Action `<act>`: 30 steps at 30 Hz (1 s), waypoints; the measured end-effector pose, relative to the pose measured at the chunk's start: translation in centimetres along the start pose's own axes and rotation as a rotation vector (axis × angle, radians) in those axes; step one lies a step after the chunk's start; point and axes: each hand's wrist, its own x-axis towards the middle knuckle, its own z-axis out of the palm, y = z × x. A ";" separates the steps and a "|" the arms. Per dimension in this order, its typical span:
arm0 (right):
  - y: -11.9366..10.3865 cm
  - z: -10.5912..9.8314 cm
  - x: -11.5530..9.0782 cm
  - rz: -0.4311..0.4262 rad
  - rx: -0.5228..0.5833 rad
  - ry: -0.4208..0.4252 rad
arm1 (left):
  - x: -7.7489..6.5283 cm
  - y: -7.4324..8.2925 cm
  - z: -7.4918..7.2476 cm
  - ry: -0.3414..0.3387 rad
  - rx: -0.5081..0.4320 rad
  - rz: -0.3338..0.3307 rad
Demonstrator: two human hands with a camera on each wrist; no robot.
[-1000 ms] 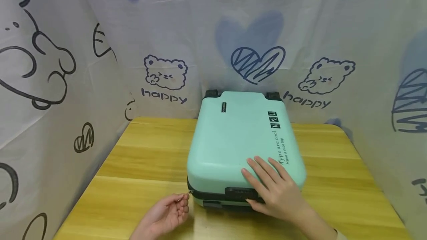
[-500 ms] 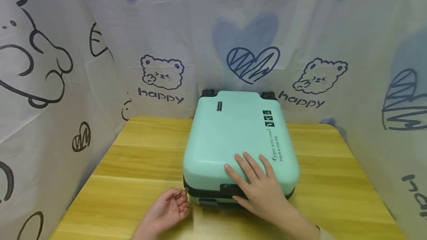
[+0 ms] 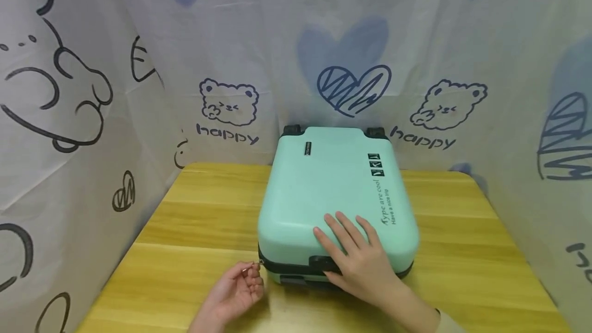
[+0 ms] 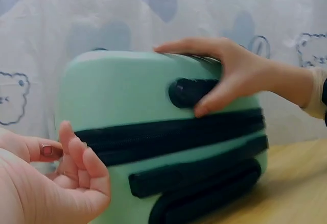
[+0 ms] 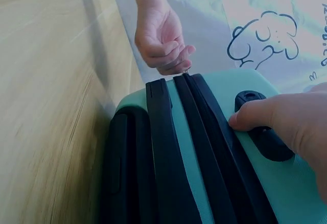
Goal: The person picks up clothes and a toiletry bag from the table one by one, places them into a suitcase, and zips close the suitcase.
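A mint-green hard-shell suitcase (image 3: 296,194) lies flat on the wooden table, its dark zipper band (image 4: 127,140) facing me. At the suitcase's front left corner, my left hand (image 3: 235,292) pinches a small metal zipper pull (image 3: 260,262) between thumb and curled fingers. Spread fingers of my right hand (image 3: 363,266) rest on the lid's front edge. Its thumb reaches down the front side beside the black lock (image 4: 186,92), partly covering it. A dark carry handle (image 5: 171,157) runs along the side below the zipper.
The wooden table (image 3: 199,220) extends on both sides of the suitcase. A white cloth (image 3: 231,40) printed with hearts and bears hangs behind and at both sides. The suitcase's black wheels (image 3: 292,130) are close to the back cloth.
My right hand has slid left along the suitcase's front edge and covers more of the lock. My left hand keeps its pinch on the zipper pull at the corner, nearly unmoved.
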 end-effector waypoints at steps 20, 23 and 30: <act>1.6 -0.8 -0.9 -0.096 0.017 0.091 | 2.0 2.1 -0.2 0.083 -0.122 0.038; 1.6 -1.1 -1.5 -0.094 0.049 0.100 | 3.1 2.7 -0.4 0.094 -0.026 0.047; 1.3 -0.8 -1.6 -0.070 0.064 0.078 | 3.4 3.8 -1.1 0.086 0.110 0.043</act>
